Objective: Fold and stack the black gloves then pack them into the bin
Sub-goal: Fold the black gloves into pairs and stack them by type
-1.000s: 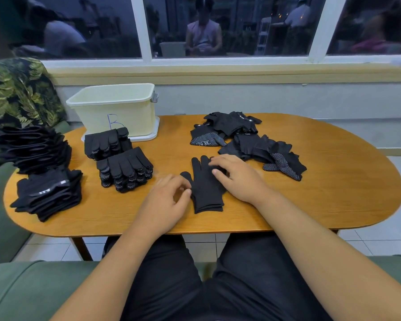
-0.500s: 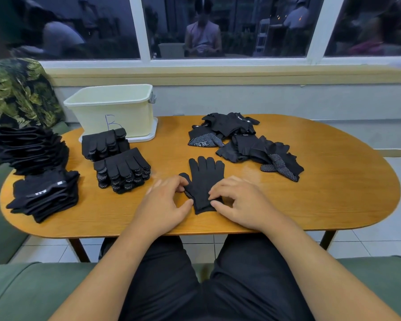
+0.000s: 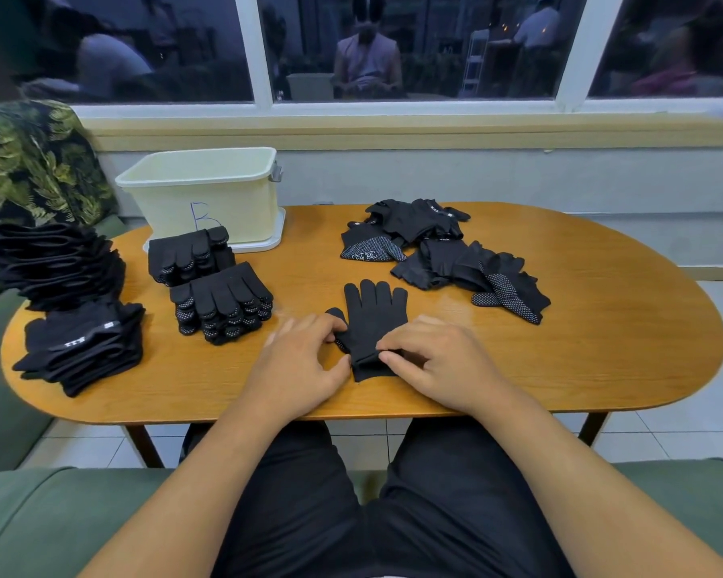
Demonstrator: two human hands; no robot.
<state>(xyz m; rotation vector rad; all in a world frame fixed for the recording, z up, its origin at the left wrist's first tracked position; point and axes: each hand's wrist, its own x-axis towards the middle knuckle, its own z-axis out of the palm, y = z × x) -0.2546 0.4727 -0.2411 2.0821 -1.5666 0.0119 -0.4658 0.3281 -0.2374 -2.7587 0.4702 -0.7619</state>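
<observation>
Black glove (image 3: 374, 319) lies flat on the table (image 3: 602, 348), its long axis running away from the person: five fingers point at the window, the cuff faces the near edge, and the thumb sticks out on the left. The right hand (image 3: 439, 362) pinches a raised fold of the cuff between thumb and forefinger. The left hand (image 3: 299, 369), its fingers blurred, grasps the glove's left edge beside the thumb part.

The bin (image 3: 209, 189), cream plastic, carries one blue handwritten "B" on its front wall and sits on a white lid (image 3: 274, 243). The held glove lies to the right of the bin and nearer the person. Two folded stacks (image 3: 222, 302) with white-dotted fingertips sit directly in front of the bin, the farther one touching its wall. Two taller stacks (image 3: 84, 348) sit left of the bin at the table's end; the white print on their cuffs is too small to read. A loose pile (image 3: 435, 252) of unfolded gloves lies to the right of the bin, too tangled to count; one shows a dotted palm with an unreadable white logo.
</observation>
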